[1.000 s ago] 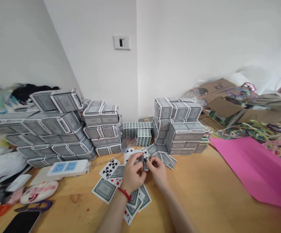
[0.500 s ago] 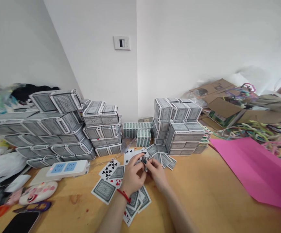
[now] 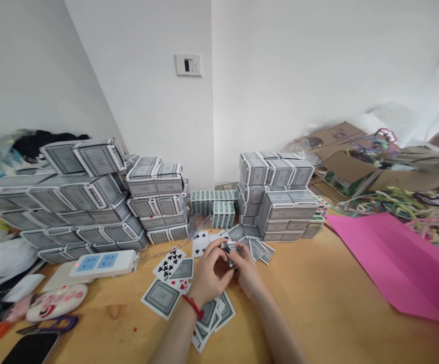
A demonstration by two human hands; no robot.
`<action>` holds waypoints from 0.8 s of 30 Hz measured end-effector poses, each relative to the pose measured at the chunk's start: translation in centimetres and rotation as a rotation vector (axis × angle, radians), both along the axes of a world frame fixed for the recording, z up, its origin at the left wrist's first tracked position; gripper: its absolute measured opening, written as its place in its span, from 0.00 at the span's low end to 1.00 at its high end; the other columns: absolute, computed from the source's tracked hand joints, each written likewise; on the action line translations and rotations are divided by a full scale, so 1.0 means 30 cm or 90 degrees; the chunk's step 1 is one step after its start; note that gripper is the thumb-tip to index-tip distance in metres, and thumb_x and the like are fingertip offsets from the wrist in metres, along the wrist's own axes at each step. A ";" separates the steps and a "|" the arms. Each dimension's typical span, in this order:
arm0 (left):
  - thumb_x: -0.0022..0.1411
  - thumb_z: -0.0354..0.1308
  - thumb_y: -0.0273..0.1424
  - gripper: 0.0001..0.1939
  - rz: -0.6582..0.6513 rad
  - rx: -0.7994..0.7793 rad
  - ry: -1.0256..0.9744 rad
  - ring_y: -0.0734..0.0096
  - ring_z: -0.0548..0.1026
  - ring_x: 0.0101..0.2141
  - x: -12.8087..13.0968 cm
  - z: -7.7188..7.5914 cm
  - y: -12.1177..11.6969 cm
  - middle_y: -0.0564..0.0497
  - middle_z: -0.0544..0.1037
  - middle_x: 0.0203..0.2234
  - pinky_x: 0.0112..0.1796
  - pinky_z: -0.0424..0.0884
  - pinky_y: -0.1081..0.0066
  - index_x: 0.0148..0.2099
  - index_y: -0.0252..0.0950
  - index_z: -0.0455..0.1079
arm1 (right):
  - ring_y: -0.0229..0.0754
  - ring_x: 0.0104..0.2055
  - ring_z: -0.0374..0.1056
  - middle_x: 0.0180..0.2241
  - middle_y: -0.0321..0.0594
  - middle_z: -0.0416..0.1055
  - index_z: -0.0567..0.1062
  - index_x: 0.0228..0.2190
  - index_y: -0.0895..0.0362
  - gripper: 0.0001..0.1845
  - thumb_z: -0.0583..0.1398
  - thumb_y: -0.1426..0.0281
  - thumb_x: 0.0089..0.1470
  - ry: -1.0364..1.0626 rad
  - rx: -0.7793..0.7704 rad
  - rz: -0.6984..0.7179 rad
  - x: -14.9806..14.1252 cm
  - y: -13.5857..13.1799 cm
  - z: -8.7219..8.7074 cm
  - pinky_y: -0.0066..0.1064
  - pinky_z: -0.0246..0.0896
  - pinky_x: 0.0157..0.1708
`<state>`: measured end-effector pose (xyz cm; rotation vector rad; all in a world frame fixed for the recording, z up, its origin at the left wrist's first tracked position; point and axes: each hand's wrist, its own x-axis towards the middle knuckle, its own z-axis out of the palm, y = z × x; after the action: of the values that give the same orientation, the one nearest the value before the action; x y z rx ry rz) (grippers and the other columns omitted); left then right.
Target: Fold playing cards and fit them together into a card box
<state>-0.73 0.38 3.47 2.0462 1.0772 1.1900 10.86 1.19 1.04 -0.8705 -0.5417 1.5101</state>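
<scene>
My left hand (image 3: 208,275), with a red cord on its wrist, is closed on a playing card (image 3: 232,251) that looks folded. From the other side my right hand (image 3: 248,270) grips the same card, and fingers of both hands hide most of it. Loose cards lie about my hands: a ten of clubs (image 3: 169,264) and a face-down card (image 3: 161,298) to the left, several overlapping cards (image 3: 225,313) under my left wrist. Beyond my fingers are another club card (image 3: 200,244) and grey-backed cards (image 3: 256,247).
Stacked blocks of folded cards stand at left (image 3: 94,194), centre left (image 3: 158,199) and right (image 3: 289,212). Between them sit green-patterned packs (image 3: 223,214). A power strip (image 3: 103,264), scissors (image 3: 48,324) and a phone (image 3: 32,349) lie left, pink paper (image 3: 389,263) right.
My left thumb has moved down and away from the card, and my right fingers have shifted on it, so more of the card shows. The view has shifted slightly.
</scene>
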 end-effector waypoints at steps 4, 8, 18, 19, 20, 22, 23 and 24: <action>0.46 0.56 0.22 0.26 0.023 -0.057 -0.081 0.63 0.64 0.47 0.006 -0.009 0.004 0.44 0.65 0.47 0.46 0.63 0.61 0.49 0.37 0.56 | 0.38 0.28 0.65 0.28 0.37 0.70 0.70 0.32 0.58 0.17 0.65 0.67 0.35 -0.008 0.029 0.060 0.003 -0.005 0.025 0.30 0.58 0.30; 0.46 0.58 0.25 0.28 0.017 -0.044 -0.031 0.61 0.62 0.49 0.001 -0.012 0.012 0.45 0.63 0.48 0.49 0.59 0.58 0.51 0.40 0.58 | 0.38 0.26 0.65 0.25 0.38 0.70 0.72 0.26 0.61 0.13 0.65 0.66 0.36 -0.042 0.022 0.098 0.012 -0.011 0.045 0.28 0.57 0.27; 0.45 0.60 0.28 0.26 0.013 -0.008 -0.031 0.62 0.62 0.48 -0.003 -0.017 0.018 0.45 0.64 0.46 0.48 0.60 0.59 0.49 0.39 0.60 | 0.37 0.25 0.63 0.24 0.37 0.69 0.73 0.27 0.60 0.13 0.65 0.68 0.34 -0.068 0.025 0.084 0.024 -0.007 0.038 0.26 0.53 0.22; 0.45 0.61 0.28 0.26 0.018 -0.006 -0.028 0.62 0.62 0.48 -0.003 -0.019 0.019 0.46 0.63 0.46 0.48 0.60 0.60 0.49 0.40 0.60 | 0.37 0.25 0.62 0.24 0.37 0.69 0.73 0.27 0.60 0.13 0.65 0.68 0.35 -0.068 0.028 0.080 0.023 -0.008 0.039 0.25 0.53 0.22; 0.45 0.61 0.28 0.27 0.024 -0.003 -0.024 0.62 0.62 0.48 -0.004 -0.021 0.021 0.46 0.63 0.46 0.48 0.60 0.60 0.49 0.40 0.60 | 0.37 0.25 0.62 0.24 0.37 0.69 0.73 0.27 0.60 0.13 0.65 0.68 0.35 -0.070 0.030 0.075 0.022 -0.008 0.039 0.25 0.52 0.21; 0.44 0.61 0.29 0.28 0.039 0.002 -0.012 0.62 0.61 0.49 -0.005 -0.024 0.024 0.46 0.63 0.47 0.49 0.59 0.60 0.50 0.40 0.60 | 0.37 0.25 0.62 0.24 0.37 0.69 0.73 0.27 0.60 0.14 0.65 0.67 0.35 -0.077 0.031 0.060 0.019 -0.006 0.037 0.25 0.52 0.21; 0.44 0.61 0.29 0.28 0.048 0.007 -0.005 0.61 0.60 0.49 -0.007 -0.025 0.026 0.46 0.62 0.47 0.49 0.58 0.59 0.50 0.40 0.60 | 0.37 0.24 0.62 0.24 0.37 0.69 0.73 0.27 0.60 0.14 0.65 0.66 0.35 -0.082 0.029 0.053 0.018 -0.005 0.035 0.25 0.52 0.21; 0.43 0.62 0.30 0.29 0.056 0.013 0.000 0.60 0.60 0.50 -0.008 -0.025 0.027 0.46 0.62 0.47 0.49 0.58 0.58 0.50 0.40 0.60 | 0.37 0.24 0.62 0.23 0.37 0.69 0.73 0.27 0.60 0.14 0.65 0.66 0.34 -0.086 0.028 0.047 0.017 -0.003 0.032 0.25 0.52 0.21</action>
<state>-0.97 1.19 2.74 2.0316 1.1709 1.2497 11.36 1.11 1.99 -0.9322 -0.7102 1.5080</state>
